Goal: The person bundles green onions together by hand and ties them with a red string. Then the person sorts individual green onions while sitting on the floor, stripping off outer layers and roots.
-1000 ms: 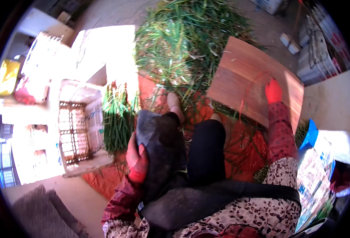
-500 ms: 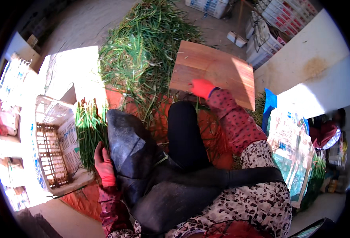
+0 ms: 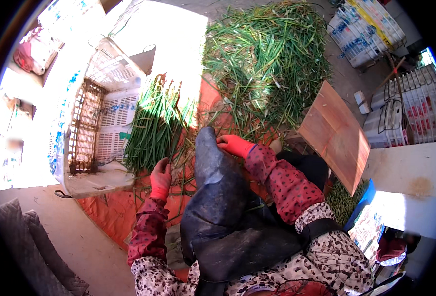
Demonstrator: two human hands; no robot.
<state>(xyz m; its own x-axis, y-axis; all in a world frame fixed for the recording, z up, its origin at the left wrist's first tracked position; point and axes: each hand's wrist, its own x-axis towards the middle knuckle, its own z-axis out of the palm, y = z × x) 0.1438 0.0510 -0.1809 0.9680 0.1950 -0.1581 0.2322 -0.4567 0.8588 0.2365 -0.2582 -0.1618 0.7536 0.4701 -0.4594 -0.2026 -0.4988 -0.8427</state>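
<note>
My left hand (image 3: 160, 180), in a red glove that leaves the fingertips bare, is held with its fingers apart and nothing in it. It is just below the near end of a bundle of long green stalks (image 3: 151, 126), which lies beside a white plastic crate (image 3: 120, 111). My right hand (image 3: 236, 146), gloved in red, reaches over the far side of my dark apron-covered knee (image 3: 210, 170). Its fingers stretch leftward and hold nothing visible. Beyond it spreads a large heap of loose green stalks (image 3: 272, 66).
An orange-red sheet (image 3: 107, 212) covers the floor under the stalks. To the right, a wooden board (image 3: 337, 135) stands tilted near my other knee. White crates (image 3: 363, 32) are stacked at the far right. Grey quilted cloth (image 3: 35, 246) is at the lower left.
My view has turned left, so the heap and board appear further right. My right hand has left the board's edge and come toward my knee. My left hand has moved off the bundle's side.
</note>
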